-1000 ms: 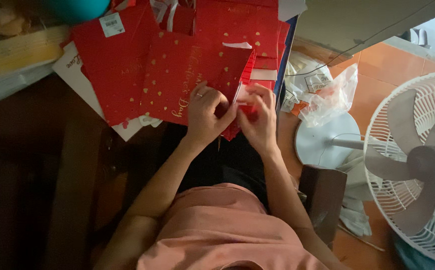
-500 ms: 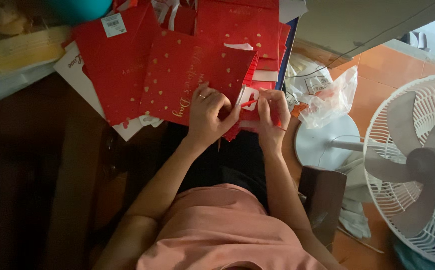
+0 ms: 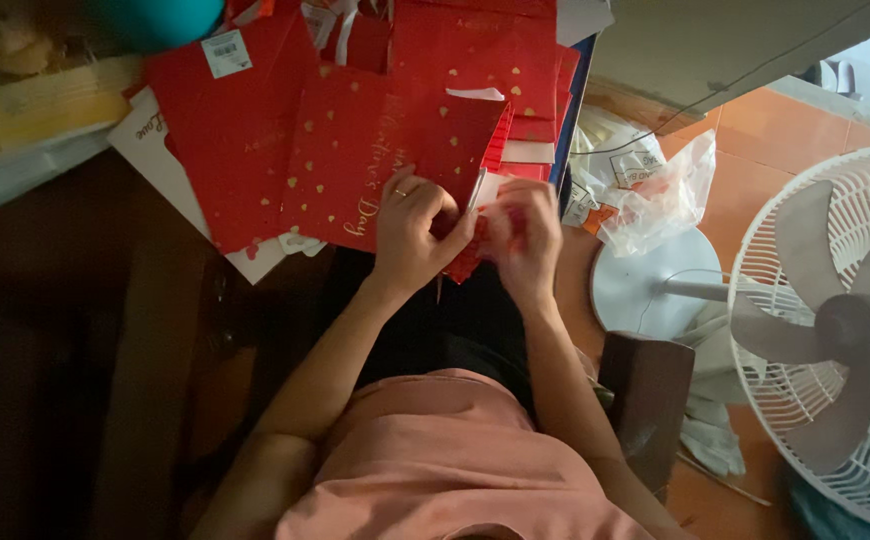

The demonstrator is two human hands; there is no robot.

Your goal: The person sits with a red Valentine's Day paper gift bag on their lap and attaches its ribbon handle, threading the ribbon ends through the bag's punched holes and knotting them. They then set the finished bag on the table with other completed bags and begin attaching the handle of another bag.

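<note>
Just below the red paper bag (image 3: 380, 160) with gold hearts, my left hand (image 3: 410, 235) and right hand (image 3: 525, 235) are meeting over a small red paper piece (image 3: 475, 235). Fingers of both hands are pinching narrowly on that piece, holding it at the bag's lower right corner. A white fan (image 3: 835, 330) is standing well right of the bag.

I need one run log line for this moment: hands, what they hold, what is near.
left hand: pinching red paper piece | right hand: pinching same piece | under hands: red bags | right side: white fan, plastic bag
</note>
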